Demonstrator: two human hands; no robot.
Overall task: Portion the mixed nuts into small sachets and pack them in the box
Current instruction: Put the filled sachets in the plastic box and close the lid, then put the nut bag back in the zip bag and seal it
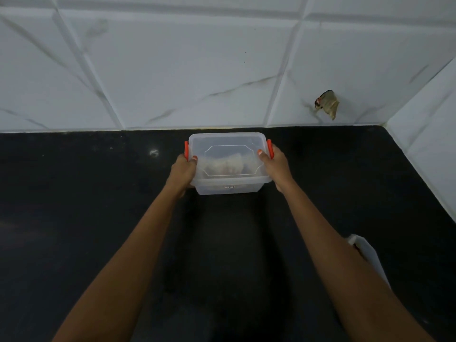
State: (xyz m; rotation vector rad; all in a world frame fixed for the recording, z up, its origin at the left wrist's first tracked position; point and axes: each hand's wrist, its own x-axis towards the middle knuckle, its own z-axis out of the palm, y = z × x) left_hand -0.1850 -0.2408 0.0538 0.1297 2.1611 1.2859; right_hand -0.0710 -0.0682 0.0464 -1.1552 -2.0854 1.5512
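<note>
Two hands clasp a clear plastic box (pixel 228 164) on the black counter (pixel 86 218), near the tiled wall (pixel 172 70); the left hand (pixel 183 172) grips its left end by an orange clip (pixel 186 150), thumb on the lid; the right hand (pixel 276 166) grips the right end by the other clip (pixel 269 148); pale sachets (pixel 229 165) show blurrily inside; a white object (pixel 367 255) lies partly hidden behind the right forearm.

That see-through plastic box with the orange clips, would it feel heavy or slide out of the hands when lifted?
The translucent plastic box with orange clips probably feels light: only a few pale sachets show through the lid. Its walls look rigid, so it should keep its shape. Smooth plastic may be slippery, but the left hand and right hand grip opposite ends, which likely steadies it.
</note>
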